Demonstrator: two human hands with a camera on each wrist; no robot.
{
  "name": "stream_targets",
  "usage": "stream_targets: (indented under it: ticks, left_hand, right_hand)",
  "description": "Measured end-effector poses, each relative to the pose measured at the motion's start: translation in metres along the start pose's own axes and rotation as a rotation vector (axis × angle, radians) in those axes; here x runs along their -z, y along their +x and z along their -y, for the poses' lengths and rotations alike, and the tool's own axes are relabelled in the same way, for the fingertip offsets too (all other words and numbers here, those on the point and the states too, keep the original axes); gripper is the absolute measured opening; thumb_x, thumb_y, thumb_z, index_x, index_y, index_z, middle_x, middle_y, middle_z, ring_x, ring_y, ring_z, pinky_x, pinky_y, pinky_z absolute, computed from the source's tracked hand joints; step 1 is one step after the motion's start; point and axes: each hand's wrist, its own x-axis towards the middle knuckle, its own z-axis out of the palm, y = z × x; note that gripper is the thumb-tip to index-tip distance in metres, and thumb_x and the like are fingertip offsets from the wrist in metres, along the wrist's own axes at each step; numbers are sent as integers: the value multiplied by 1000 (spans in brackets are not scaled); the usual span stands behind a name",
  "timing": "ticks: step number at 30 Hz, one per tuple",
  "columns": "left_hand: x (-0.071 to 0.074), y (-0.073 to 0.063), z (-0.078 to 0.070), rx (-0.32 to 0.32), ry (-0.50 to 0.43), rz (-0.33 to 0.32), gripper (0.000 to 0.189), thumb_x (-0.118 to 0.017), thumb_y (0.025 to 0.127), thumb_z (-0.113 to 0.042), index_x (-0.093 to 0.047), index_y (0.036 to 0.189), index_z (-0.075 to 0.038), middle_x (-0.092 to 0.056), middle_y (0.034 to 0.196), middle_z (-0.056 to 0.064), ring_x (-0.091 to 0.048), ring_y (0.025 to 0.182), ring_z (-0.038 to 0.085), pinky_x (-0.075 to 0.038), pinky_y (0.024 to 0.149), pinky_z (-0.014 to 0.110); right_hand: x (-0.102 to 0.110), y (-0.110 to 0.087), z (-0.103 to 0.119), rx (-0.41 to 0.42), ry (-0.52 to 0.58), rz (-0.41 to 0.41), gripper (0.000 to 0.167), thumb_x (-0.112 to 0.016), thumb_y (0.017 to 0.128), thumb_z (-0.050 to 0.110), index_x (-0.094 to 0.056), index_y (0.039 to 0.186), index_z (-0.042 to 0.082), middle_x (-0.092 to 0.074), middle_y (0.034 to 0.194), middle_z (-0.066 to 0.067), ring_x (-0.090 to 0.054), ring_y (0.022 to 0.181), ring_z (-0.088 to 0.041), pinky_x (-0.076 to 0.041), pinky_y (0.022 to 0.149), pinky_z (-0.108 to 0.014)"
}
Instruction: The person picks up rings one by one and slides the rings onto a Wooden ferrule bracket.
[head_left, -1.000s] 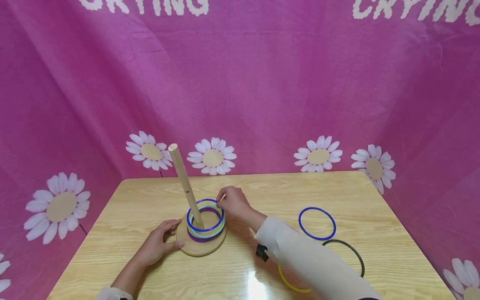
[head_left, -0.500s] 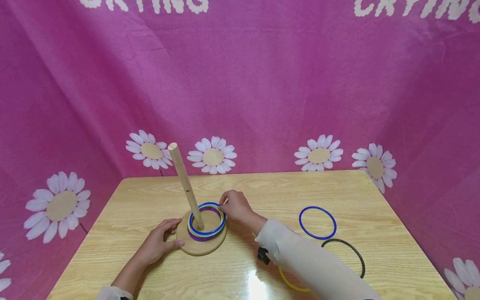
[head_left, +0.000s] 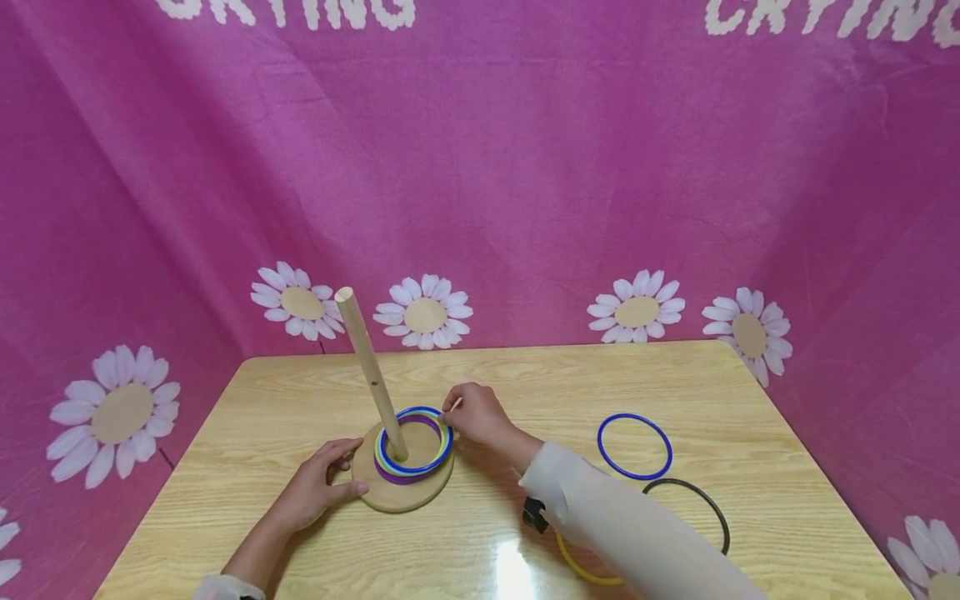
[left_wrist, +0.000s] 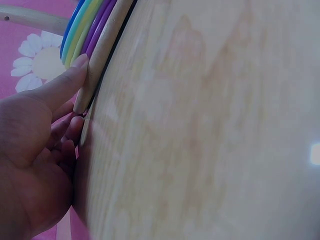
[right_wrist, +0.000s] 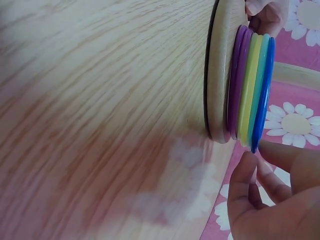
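Observation:
A wooden ring-toss stand has a round base and a tall peg, which looks tilted in the head view. Purple rings, yellow rings and turquoise rings lie stacked around the peg, with a blue ring on top. At the base's left edge my left hand grips the rim, thumb above and fingers at the side. On the far right side of the stack, my right hand pinches the blue ring's edge between thumb and finger.
On the table's right lie another blue ring, a black ring and a yellow ring. My right sleeve partly covers the last two. A pink flowered cloth surrounds the wooden table.
My right hand has lowered the blue ring from just above the stack onto it, shifting slightly right. The left hand keeps its grip on the base.

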Motion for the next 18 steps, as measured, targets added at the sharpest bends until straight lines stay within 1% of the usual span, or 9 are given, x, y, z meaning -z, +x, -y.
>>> stream_targets:
  ticks: [8, 13, 18]
  left_hand:
    - [1, -1, -3, 25, -13, 16, 70, -86, 84, -16, -55, 144, 3, -58, 136, 14, -53, 107, 19, -46, 99, 26]
    - [1, -1, -3, 23, -25, 13, 70, -87, 84, -16, -56, 144, 3, -58, 135, 14, -53, 107, 19, -46, 99, 26]
    - [1, -1, -3, 14, -28, 20, 69, -86, 85, -17, -56, 144, 3, -58, 135, 14, -52, 107, 18, -46, 98, 25]
  right_hand:
    - [8, -4, -13, 17, 10, 2, 7, -79, 86, 12, -73, 87, 8, -66, 70, 2, -58, 61, -8, -47, 58, -24]
    - [21, -12, -19, 22, 38, 4, 7, -79, 87, 11, -73, 89, 7, -65, 70, 1, -58, 59, -8, -47, 57, -25]
    - [37, -23, -29, 7, 72, -4, 6, -79, 88, 12, -74, 91, 9, -65, 72, 1, -60, 62, -9, -48, 61, -27]
